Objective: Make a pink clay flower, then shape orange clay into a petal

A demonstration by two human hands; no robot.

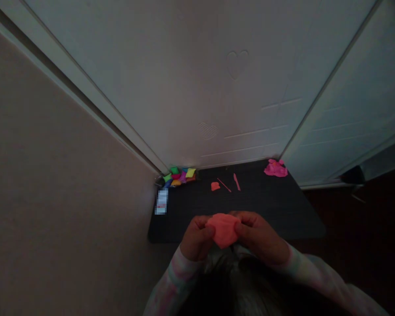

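A flattened piece of coral-orange modelling clay [224,230] is stretched between my two hands, above the near edge of the dark table. My left hand [196,237] pinches its left side, thumb on top. On the other side my right hand [261,235] grips the clay the same way, with the fingers mostly hidden behind it. Beyond them on the table lie a small orange lump of clay [215,186], a thin pink stick tool [224,184] and a pink plastic clay knife [237,181].
The dark table [256,206] stands against a white panelled door [184,87]. At its back left sits a clear bag of colourful clay packets [179,176], with a blurred-out pale item [161,201] in front. A pink clay shape [276,168] rests at the back right corner.
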